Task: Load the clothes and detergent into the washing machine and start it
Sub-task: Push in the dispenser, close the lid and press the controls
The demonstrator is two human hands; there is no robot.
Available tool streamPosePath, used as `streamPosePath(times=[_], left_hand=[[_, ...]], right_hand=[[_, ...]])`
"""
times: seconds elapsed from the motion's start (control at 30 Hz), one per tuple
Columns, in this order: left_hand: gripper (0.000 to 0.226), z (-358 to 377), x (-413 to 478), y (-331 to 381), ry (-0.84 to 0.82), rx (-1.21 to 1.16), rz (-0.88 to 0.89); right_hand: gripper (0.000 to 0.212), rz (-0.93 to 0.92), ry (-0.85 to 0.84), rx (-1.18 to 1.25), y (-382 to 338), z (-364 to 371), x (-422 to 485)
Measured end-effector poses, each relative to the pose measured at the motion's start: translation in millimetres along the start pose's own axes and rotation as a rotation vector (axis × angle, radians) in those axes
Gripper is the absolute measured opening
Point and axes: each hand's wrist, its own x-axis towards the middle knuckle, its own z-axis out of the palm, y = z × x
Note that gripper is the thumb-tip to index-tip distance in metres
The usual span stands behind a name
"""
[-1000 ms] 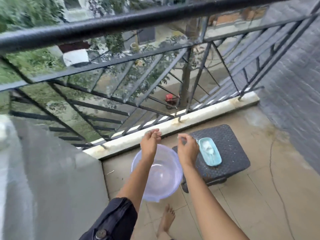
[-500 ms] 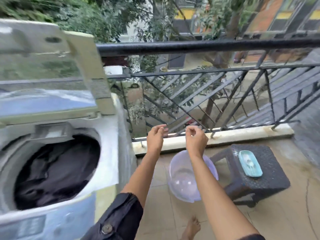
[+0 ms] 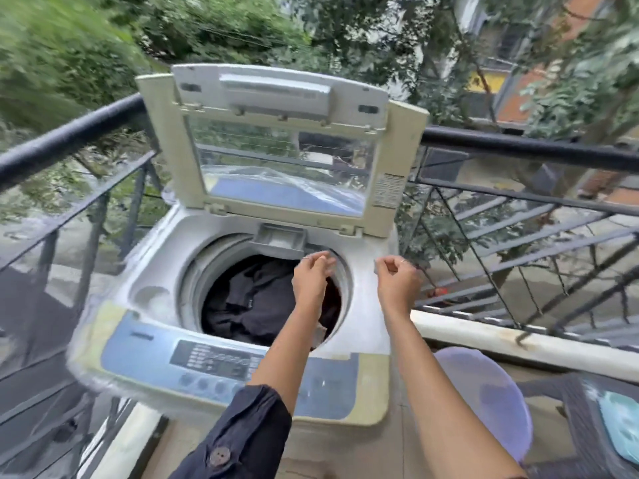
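Left grip [image 3: 313,273] is hovering over the far-right edge of the drum [image 3: 193,281], and right grip [image 3: 397,276] is hanging beside it above the washing machine [image 3: 166,257] deck. Both are curling their fingers in, on what I cannot tell. Dark clothes [image 3: 256,305] are sitting in the drum, below and left of both. Detergent drawer [image 3: 280,238] is lying just beyond the left grip, the nearer one.

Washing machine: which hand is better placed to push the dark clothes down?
Probably left. The left hand hovers above the open drum and the dark clothes; the right hand is off to the side, over the machine's white top.
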Motion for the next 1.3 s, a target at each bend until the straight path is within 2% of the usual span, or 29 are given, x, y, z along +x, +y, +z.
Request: streamPosePath(times=[0.13, 0.27, 0.37, 0.47, 0.57, 0.67, 0.87, 1.0, 1.1, 1.2, 1.3], left_hand=[[0.02, -50.9, 19.5, 7.1, 0.113, -0.111, -0.062], [0.022, -93.7, 41.4, 13.2, 0.214, -0.192, -0.123], [0.031, -115.8, 58.7, 18.4, 0.253, -0.235, -0.181], [0.029, -124.9, 73.8, 19.6, 0.279, -0.31, -0.227], [0.04, -128.2, 87.0, 17.9, 0.287, -0.35, -0.281], [0.046, -129.0, 99.9, 17.3, 0.272, -0.402, -0.34], [0.052, -128.2, 141.2, 26.7, 0.21, -0.425, -0.439], [0.057, -131.2, 165.5, 34.6, 0.149, -0.407, -0.503], [0.06, -133.7, 181.2, 36.2, 0.114, -0.381, -0.535], [0.064, -134.2, 191.4, 37.8, 0.061, -0.38, -0.58], [0.07, -133.0, 199.1, 38.2, 0.045, -0.417, -0.621]], right_hand=[[0.017, 0.024, -0.056, -0.009, -13.1, 47.1, -11.8], [0.018, 0.161, -0.128, 0.077, -17.1, 87.0, -19.4], [0.014, 0.274, -0.196, 0.135, -17.5, 114.8, -18.4], [0.024, 0.352, -0.24, 0.173, -13.6, 137.4, -11.9], [0.025, 0.43, -0.265, 0.187, -9.2, 154.5, -2.1], [0.01, 0.509, -0.253, 0.219, -3.2, 168.9, 4.9], [0.034, 0.766, -0.258, 0.389, 4.5, 204.7, 18.4], [0.029, 0.858, -0.202, 0.491, 5.2, 225.3, 26.6], [0.01, 0.914, -0.114, 0.536, 2.7, 236.0, 29.0], [0.021, 0.956, -0.066, 0.585, 6.3, 243.3, 30.7], [0.021, 0.966, -0.048, 0.565, 9.2, 245.9, 31.9]])
